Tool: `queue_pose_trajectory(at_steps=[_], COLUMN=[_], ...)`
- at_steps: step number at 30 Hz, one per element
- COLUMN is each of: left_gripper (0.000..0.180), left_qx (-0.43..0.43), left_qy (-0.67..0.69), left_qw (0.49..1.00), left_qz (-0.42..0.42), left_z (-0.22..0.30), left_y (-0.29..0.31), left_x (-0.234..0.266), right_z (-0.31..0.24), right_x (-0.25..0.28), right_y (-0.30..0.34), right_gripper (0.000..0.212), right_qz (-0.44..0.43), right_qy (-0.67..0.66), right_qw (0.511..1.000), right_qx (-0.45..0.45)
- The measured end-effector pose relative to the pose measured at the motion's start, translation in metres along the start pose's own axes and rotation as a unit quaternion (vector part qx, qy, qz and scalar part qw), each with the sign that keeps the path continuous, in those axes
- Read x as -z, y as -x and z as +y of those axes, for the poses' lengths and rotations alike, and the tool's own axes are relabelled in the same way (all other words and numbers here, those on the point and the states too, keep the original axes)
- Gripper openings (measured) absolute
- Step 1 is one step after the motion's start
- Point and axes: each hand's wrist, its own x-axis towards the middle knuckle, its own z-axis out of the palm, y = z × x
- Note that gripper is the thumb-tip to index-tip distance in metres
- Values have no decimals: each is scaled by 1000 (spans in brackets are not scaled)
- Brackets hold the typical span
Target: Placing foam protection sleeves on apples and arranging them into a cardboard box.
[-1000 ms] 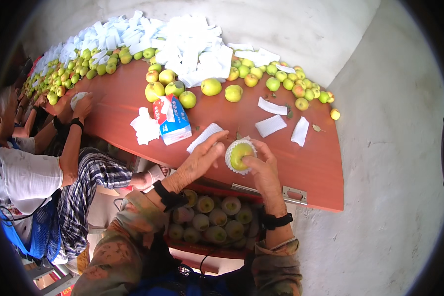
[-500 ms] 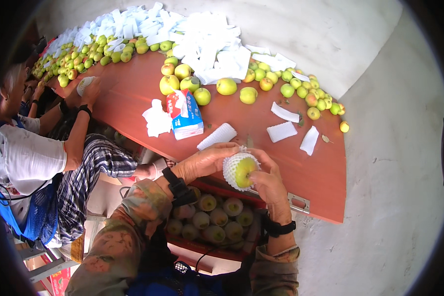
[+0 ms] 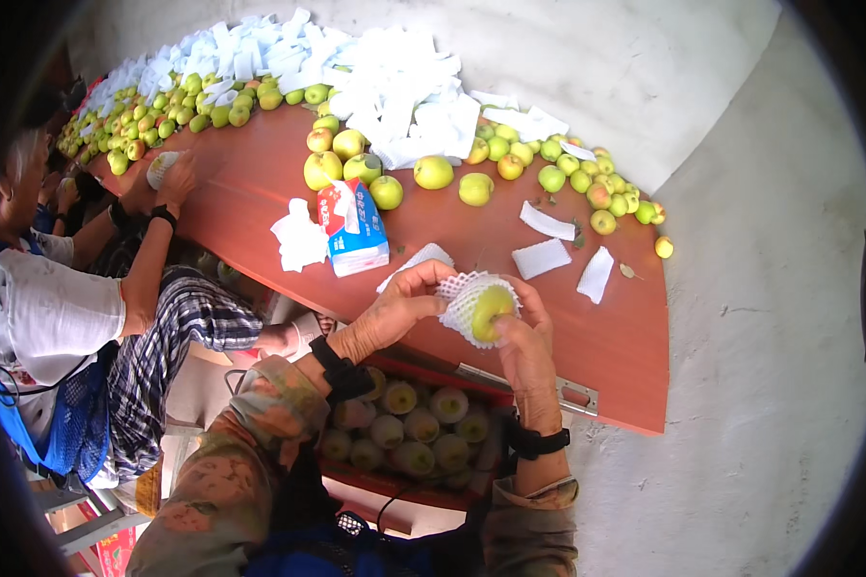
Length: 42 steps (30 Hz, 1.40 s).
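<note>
A yellow-green apple sits partly inside a white foam net sleeve, held above the near edge of the red-brown board. My left hand is closed, pinching the loose, gathered end of the sleeve between thumb and fingers. On the other side, my right hand grips the apple, its thumb on the bare face and its fingers behind the net. Beside my left hand, a flat foam sleeve lies on the board, partly covered by my fingers. Below my hands stands a box holding several net-wrapped apples.
On the board are a tissue pack, a crumpled tissue, loose sleeves and many apples. Foam sleeves are heaped along the wall. At left, a co-worker's hands hold a wrapped apple. A metal hinge marks the board's near edge.
My left hand has drawn the sleeve's end out to the left of the apple. The apple and my right hand have shifted slightly right and up.
</note>
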Motion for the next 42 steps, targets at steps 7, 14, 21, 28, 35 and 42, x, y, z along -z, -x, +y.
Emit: queue_pose_trajectory(at_steps=[7, 14, 21, 28, 35, 42], left_gripper=[30, 24, 73, 66, 45, 41], left_qx=[10, 51, 18, 136, 75, 56], left_qy=[-66, -121, -91, -20, 6, 84], left_qw=[997, 983, 987, 990, 991, 984], left_qz=[41, 124, 128, 33, 115, 147], left_z=[-13, 2, 6, -9, -15, -2], left_y=[2, 9, 5, 1, 0, 0], left_x=[-12, -18, -11, -8, -10, -16], right_z=[4, 11, 7, 9, 21, 21], right_x=[3, 3, -3, -13, 2, 4], right_y=[-3, -4, -2, -1, -3, -5], right_gripper=[55, 56, 55, 55, 47, 43], right_qz=[69, 75, 29, 2, 84, 54], right_qy=[-7, 39, 92, 150, 182, 38], right_qw=[997, 996, 995, 988, 979, 993], right_qx=[25, 34, -16, -24, 31, -96])
